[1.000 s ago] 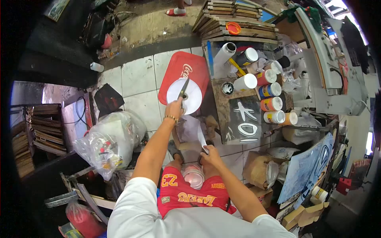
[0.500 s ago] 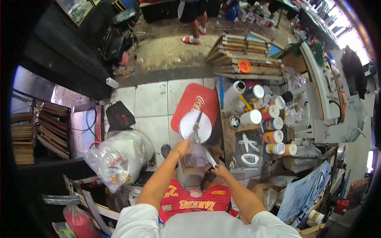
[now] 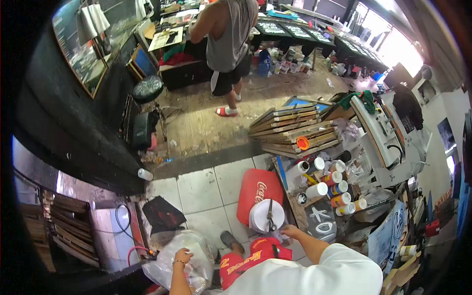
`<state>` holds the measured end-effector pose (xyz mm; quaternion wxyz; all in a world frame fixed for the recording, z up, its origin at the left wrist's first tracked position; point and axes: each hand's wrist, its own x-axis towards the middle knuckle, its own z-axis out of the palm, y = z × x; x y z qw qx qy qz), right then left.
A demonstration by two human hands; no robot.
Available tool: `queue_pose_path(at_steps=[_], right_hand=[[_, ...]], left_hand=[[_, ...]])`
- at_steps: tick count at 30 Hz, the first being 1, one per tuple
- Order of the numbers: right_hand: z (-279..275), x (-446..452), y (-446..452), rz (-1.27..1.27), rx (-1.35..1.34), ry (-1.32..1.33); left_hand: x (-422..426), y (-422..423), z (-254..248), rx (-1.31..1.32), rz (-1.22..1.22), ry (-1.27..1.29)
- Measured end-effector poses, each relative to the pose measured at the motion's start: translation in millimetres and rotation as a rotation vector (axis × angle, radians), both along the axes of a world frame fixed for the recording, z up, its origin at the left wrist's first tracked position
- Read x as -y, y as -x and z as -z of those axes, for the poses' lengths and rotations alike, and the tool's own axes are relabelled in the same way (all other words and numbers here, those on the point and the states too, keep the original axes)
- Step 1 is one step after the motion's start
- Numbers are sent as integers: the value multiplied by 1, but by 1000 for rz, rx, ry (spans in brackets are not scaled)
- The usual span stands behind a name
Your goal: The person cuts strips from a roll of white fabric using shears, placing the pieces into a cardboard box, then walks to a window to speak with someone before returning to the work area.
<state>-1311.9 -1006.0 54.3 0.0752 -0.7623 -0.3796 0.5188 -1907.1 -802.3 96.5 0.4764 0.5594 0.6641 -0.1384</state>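
Note:
My left hand (image 3: pixel 183 255) is over a clear plastic bag (image 3: pixel 200 250), its fingers apart and nothing held. Dark scissors (image 3: pixel 270 216) lie across a round white lid (image 3: pixel 260 220), which rests on the red Coca-Cola surface (image 3: pixel 251 191). Just right of the lid is my right hand (image 3: pixel 291 231), its fingers pressed together. Whatever they hold, if anything, is too small to make out.
Several paint jars (image 3: pixel 339 188) and a dark board with white lettering (image 3: pixel 320 219) are at the right. Stacked wooden frames (image 3: pixel 290 129) stand beyond them. Another person (image 3: pixel 228 44) stands further back. A black cloth (image 3: pixel 162 216) lies on the tiles at left.
The scissors have been let go onto the lid. My left hand has moved left to the plastic bag. The white strip at my right hand is no longer visible. The view has tilted up.

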Motion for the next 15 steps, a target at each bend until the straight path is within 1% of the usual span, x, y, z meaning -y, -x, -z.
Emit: queue_pose_path(at_steps=[1,2,3,4,5,7,9,10,11,12,13,15], right_hand=[[-12,-38,9,84,-60,90],[-27,-71,22,170,-125,179],[-16,-95,30,112,-144,-73],[-46,-129,42,103,-121,-99],[-61,-152,52,118,-130,-109],[-75,-188,64,196,-239,-344],[-79,-209,61,256,-281,-326],[-79,-209,62,289,-317,-292],[-73,-202,63,310,-329,-262],[-61,-194,58,315,-305,-267],[-48,-191,48,318,-274,-286],[-22,-175,34,180,-70,-204]], left_hand=[[-16,8,-7,15,-132,-100],[-31,12,-12,15,-118,-110],[-45,14,-13,70,-237,-159],[-58,17,-11,125,-355,-208],[-66,18,-2,119,-339,-218],[-82,10,15,207,-311,-194],[-94,-28,-13,249,-312,-12],[-107,-43,-21,232,-295,5],[-113,-52,-24,248,-256,102],[-114,-56,-22,268,-222,200],[-122,-63,-19,257,-215,217],[-145,-68,-12,214,-203,230]])
